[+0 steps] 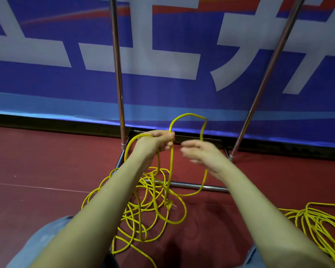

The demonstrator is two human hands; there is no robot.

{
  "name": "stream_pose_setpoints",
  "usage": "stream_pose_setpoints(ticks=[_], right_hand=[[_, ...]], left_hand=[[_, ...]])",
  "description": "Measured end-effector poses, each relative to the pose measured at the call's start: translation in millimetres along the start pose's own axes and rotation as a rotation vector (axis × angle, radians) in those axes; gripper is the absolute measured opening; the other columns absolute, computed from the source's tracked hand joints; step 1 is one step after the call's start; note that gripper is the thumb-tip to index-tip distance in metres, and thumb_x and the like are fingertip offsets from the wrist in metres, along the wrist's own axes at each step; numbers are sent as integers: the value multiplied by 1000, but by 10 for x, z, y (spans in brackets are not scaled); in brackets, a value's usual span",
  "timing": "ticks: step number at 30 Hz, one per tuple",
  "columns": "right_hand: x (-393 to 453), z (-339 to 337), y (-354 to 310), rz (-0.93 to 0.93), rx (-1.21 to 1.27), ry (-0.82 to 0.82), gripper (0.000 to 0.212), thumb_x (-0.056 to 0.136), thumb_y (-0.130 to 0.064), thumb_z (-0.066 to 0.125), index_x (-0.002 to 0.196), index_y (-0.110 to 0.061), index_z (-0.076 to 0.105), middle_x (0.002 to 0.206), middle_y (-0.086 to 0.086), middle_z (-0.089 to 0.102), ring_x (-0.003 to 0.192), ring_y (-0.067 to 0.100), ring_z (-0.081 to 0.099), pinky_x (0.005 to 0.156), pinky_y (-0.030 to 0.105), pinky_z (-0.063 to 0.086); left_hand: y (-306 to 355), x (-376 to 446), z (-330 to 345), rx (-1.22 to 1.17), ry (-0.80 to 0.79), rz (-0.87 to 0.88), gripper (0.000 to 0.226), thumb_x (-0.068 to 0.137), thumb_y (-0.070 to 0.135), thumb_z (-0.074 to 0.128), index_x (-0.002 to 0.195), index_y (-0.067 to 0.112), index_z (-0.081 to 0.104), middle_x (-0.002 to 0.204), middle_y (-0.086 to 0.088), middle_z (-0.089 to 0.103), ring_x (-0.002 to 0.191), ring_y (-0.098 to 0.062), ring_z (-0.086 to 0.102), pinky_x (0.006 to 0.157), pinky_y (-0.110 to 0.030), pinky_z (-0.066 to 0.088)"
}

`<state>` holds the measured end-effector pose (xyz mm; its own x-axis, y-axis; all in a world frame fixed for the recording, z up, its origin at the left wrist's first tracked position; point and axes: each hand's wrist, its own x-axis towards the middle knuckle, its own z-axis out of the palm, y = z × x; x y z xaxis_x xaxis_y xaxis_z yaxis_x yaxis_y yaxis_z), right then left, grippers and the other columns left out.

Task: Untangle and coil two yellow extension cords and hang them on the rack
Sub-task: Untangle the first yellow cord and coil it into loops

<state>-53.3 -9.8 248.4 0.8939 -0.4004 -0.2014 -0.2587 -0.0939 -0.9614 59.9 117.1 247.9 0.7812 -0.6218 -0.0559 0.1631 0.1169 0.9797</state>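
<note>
Forearms raised, left hand (157, 142) gripping cord (171, 161)

floor (46, 163): dark red, with a thin pale line across it
tangled yellow cord (143, 209): loose loops at centre
second yellow cord (317, 221): bundled at right
rack base (193, 185): chrome bars resting on floor

L hand (156, 142) grips loops of yellow ext cord (153, 200) above its tangle on red floor (37, 161). R hand (199, 151) blurred, fingers loose, cord running past it. 2nd yellow cord (317, 219) piled far right. Chrome rack (117, 74) base behind tangle, blue banner (162, 89) beyond.
</note>
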Motion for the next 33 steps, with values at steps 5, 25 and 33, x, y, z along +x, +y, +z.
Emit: stream_pose_setpoints(ticks=[5, 25, 33], right_hand=[[-23, 230, -25, -101, 11, -119, 15, 92, -5, 54, 80, -11, 60, 79, 13, 64, 69, 15, 58, 70, 24, 44], [19, -182, -181, -315, 565, 295, 21, 101, -9, 37, 102, -11, 59, 65, 2, 45, 43, 8, 44, 47, 24, 45], [184, -373, 252, -118, -211, 470, 18, 91, -5, 52, 80, -11, 66, 63, 0, 56, 55, 13, 47, 53, 24, 35]], left_hand=[[59, 19, -23, -77, 7, 4, 6, 87, 6, 63, 82, 3, 65, 66, -1, 64, 50, -2, 56, 53, -13, 48], [-31, 53, -56, 59, 108, -161, 39, 103, 30, 35, 79, 10, 59, 43, 8, 54, 43, -5, 47, 51, -18, 40], [52, 65, -130, -245, 117, -242, 55, 104, 37, 21, 82, 4, 58, 72, -10, 70, 84, -22, 61, 97, -36, 42]])
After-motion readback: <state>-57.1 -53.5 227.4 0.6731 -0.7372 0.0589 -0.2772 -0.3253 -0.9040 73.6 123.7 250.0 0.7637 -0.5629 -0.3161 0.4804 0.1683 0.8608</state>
